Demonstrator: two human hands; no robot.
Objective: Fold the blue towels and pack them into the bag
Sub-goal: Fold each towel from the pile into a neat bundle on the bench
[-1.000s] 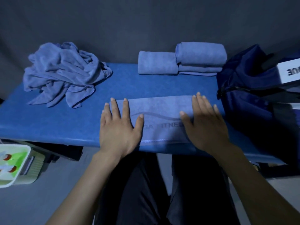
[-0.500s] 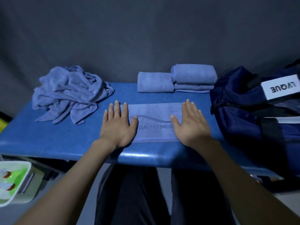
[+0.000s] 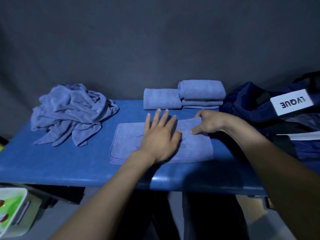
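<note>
A half-folded blue towel [image 3: 128, 142] lies flat near the front of the blue table [image 3: 52, 161]. My left hand [image 3: 161, 135] presses flat on its middle with fingers spread. My right hand [image 3: 209, 123] grips the towel's right end, which is lifted and turned over toward the left. Three folded towels [image 3: 183, 97] sit at the back, two of them stacked. A crumpled heap of unfolded towels [image 3: 72, 110] lies at the back left. The dark navy bag [image 3: 259, 108] with a white label stands at the right.
A dark wall rises right behind the table. A white and green container [image 3: 12, 210] sits on the floor at the lower left. My legs show below the table's front edge.
My left hand slid right to the towel's middle. My right hand went from lying flat to gripping the towel's right end and folding it leftward. The camera tilted up.
</note>
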